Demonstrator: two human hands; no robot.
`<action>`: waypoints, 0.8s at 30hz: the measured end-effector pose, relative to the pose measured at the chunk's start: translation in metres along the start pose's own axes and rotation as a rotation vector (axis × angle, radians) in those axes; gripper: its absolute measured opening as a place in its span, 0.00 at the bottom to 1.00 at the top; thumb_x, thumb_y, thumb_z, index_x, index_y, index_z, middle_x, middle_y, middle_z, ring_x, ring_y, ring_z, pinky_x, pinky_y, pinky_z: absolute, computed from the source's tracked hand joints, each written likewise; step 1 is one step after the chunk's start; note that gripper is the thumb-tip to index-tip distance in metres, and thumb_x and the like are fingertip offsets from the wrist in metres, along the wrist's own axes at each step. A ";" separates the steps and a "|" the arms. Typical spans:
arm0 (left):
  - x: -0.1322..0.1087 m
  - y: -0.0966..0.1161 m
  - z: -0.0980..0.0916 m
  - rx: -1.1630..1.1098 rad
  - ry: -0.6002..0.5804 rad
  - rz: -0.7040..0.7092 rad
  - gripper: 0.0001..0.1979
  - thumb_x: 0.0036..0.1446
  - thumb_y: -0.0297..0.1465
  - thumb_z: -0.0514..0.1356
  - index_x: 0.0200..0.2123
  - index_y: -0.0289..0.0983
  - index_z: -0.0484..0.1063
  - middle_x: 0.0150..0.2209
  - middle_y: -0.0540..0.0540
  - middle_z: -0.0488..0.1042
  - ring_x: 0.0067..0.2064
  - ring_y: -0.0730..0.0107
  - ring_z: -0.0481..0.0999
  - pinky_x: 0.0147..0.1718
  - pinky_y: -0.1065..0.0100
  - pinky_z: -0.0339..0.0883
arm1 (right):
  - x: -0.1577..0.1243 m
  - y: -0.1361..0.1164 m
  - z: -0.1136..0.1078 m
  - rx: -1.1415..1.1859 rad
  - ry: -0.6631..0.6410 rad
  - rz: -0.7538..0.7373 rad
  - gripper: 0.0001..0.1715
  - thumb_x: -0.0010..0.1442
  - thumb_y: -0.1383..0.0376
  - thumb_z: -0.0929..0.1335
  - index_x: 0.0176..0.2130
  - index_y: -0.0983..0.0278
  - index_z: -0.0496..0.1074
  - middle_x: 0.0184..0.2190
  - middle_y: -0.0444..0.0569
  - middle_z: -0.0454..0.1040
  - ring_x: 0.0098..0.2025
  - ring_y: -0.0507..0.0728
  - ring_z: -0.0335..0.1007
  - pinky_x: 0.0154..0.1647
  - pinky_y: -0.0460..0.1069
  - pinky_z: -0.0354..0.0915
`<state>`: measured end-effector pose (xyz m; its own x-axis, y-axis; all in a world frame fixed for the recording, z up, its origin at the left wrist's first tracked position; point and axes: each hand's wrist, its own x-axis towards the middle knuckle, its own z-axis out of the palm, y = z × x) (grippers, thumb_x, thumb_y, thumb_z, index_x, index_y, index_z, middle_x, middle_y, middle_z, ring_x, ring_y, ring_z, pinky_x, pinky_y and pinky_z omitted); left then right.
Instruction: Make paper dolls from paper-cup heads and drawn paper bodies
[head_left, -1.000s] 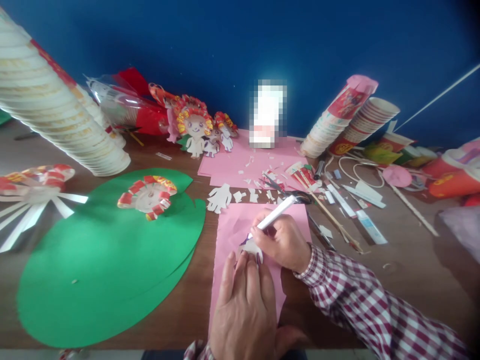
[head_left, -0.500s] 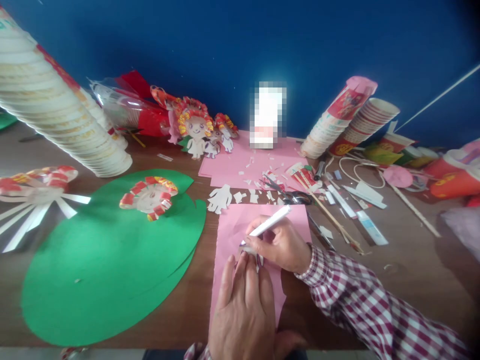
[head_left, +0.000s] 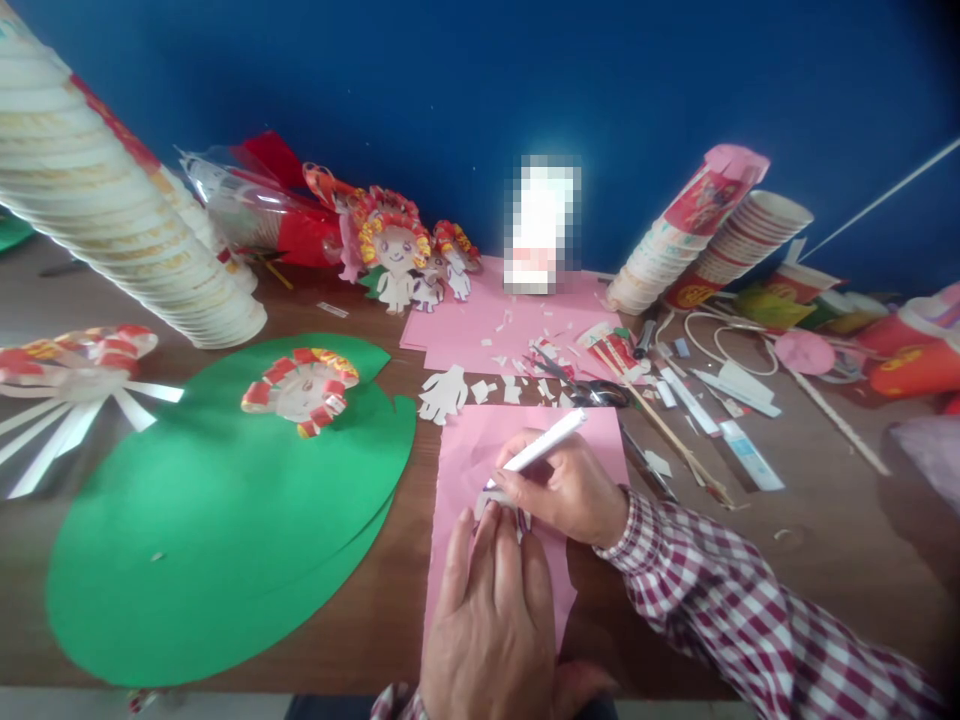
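Note:
A white marker pen (head_left: pixel 547 440) is gripped in my right hand (head_left: pixel 574 490), its tip down on a small white paper cutout (head_left: pixel 491 497). Dark outline marks show along the cutout's edge. My left hand (head_left: pixel 491 620) lies flat with fingers stretched out, pressing the cutout onto a pink paper sheet (head_left: pixel 461 460) and hiding most of it. Just beyond the sheet's upper left corner rests another white paper cutout (head_left: pixel 444 395), shaped like a little body.
To the left lies a green paper leaf (head_left: pixel 225 540) with a paper-cup flower face (head_left: pixel 307 390) on it. Tall stacked paper cups (head_left: pixel 127 190) lean behind. Finished paper dolls (head_left: pixel 397 260) stand at the back. Scissors (head_left: pixel 596 392), scraps and sticks crowd the right.
The view has shifted slightly. My right hand and the marker pen have barely moved along the cutout, and a little more of its upper edge shows. My left hand keeps its place.

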<state>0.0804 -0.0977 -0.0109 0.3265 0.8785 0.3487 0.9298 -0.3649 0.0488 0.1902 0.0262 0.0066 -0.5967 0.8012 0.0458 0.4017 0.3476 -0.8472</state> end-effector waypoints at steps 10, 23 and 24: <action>0.000 0.001 0.000 0.007 -0.010 -0.008 0.40 0.51 0.57 0.50 0.48 0.24 0.67 0.50 0.26 0.69 0.56 0.41 0.64 0.59 0.45 0.43 | -0.001 0.000 0.000 0.033 -0.012 0.001 0.04 0.57 0.65 0.67 0.33 0.64 0.71 0.27 0.44 0.75 0.29 0.51 0.70 0.31 0.45 0.66; 0.000 0.000 0.001 0.013 -0.008 -0.015 0.41 0.51 0.59 0.48 0.46 0.25 0.68 0.49 0.27 0.70 0.55 0.42 0.66 0.59 0.46 0.44 | 0.000 0.000 0.001 0.020 0.009 0.006 0.05 0.58 0.65 0.66 0.31 0.64 0.71 0.25 0.44 0.73 0.27 0.51 0.69 0.29 0.44 0.65; 0.000 0.000 0.001 0.016 -0.007 -0.010 0.41 0.51 0.59 0.48 0.46 0.25 0.68 0.49 0.27 0.70 0.55 0.42 0.66 0.59 0.46 0.44 | 0.000 0.000 0.001 0.023 0.007 0.007 0.05 0.58 0.65 0.66 0.32 0.64 0.71 0.26 0.44 0.74 0.27 0.51 0.70 0.29 0.44 0.65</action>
<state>0.0807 -0.0978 -0.0117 0.3180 0.8844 0.3417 0.9357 -0.3508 0.0371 0.1898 0.0259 0.0061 -0.5888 0.8072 0.0432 0.3901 0.3305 -0.8594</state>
